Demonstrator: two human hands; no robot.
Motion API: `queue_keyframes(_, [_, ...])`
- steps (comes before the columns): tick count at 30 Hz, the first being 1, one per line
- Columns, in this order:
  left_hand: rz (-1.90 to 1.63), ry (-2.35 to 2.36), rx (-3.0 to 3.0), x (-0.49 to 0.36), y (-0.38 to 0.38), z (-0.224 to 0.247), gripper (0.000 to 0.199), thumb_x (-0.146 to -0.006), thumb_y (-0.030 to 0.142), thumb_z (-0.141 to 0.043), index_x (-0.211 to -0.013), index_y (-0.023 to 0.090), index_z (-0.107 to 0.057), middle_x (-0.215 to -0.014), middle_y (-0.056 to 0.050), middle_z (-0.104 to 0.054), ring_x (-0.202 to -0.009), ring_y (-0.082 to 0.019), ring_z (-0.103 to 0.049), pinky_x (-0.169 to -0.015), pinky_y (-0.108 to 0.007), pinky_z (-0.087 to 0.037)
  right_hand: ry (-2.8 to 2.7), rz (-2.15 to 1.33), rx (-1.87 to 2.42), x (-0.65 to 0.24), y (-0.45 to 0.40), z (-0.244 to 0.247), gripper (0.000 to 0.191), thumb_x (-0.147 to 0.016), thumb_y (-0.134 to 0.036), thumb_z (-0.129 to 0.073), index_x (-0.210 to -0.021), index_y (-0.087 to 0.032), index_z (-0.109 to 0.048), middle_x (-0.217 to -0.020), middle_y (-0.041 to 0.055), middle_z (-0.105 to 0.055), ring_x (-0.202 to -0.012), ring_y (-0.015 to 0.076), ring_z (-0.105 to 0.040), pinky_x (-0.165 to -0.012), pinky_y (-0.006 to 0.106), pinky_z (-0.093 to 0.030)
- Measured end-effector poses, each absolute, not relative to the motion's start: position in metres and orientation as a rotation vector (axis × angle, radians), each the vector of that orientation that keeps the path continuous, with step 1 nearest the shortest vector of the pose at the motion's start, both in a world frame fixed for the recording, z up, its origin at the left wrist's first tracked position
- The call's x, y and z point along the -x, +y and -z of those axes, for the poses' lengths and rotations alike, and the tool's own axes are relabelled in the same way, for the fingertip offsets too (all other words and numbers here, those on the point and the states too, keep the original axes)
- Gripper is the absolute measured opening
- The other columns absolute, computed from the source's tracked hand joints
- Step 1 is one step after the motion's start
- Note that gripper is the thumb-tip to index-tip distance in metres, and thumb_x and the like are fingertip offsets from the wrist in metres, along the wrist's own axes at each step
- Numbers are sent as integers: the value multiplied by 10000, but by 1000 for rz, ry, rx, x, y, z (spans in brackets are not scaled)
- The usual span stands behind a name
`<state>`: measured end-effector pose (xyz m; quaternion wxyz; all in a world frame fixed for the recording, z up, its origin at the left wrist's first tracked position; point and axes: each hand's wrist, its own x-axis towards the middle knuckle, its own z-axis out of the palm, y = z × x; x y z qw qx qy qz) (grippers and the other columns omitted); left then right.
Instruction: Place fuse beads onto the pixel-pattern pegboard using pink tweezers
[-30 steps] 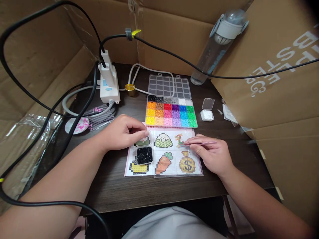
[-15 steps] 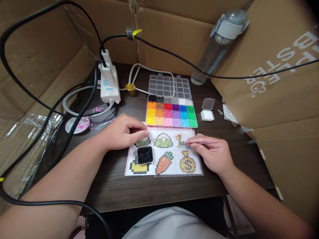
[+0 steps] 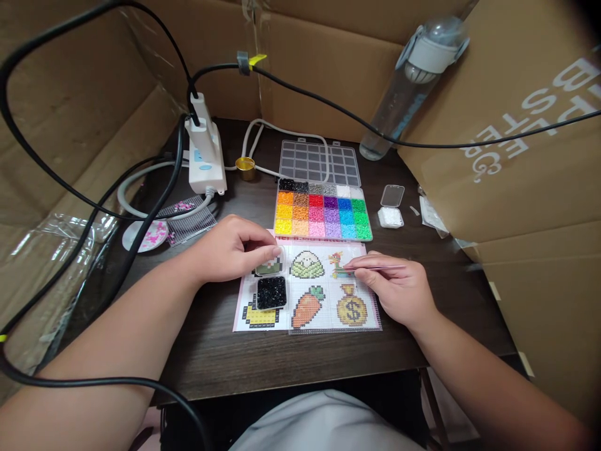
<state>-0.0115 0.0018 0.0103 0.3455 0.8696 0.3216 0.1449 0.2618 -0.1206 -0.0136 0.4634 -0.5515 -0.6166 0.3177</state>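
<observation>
My right hand (image 3: 399,285) is closed on pink tweezers (image 3: 382,268), whose tips point left at the dragon picture (image 3: 337,266) on the pattern sheet (image 3: 284,322). At the sheet's upper left, the thumb and fingers of my left hand (image 3: 235,249) pinch the clear lid (image 3: 270,268) of a small box. The box (image 3: 271,293) is full of black beads and lies open over the yellow picture. Rice-ball, carrot and money-bag pictures show on the sheet. Whether a bead sits between the tweezer tips is too small to tell.
Behind the sheet lies an open case (image 3: 323,213) of coloured beads. A small box of white beads (image 3: 390,218) sits right of it. A bottle (image 3: 408,88), power strip (image 3: 206,156), gold cup (image 3: 245,168) and white dish (image 3: 145,236) surround the workspace. Black cables (image 3: 176,181) cross the left side.
The tweezers and my right hand have shifted slightly left and up over the dragon picture. My left hand stays at the lid. The sheet and black bead box appear slightly further left.
</observation>
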Motion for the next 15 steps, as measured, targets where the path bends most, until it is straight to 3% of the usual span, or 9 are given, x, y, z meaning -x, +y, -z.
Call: queue_keyframes(15, [-381, 830, -2262, 12, 2, -9, 294, -854, 382, -571, -803, 151, -745, -657, -20, -684, -556, -94, -546, -529, -203, -376, -1516, -795, 1316, -266, -122, 15, 126, -838, -180, -667, -859, -241, -775, -843, 33, -759, -794, 177, -697, -724, 304, -565])
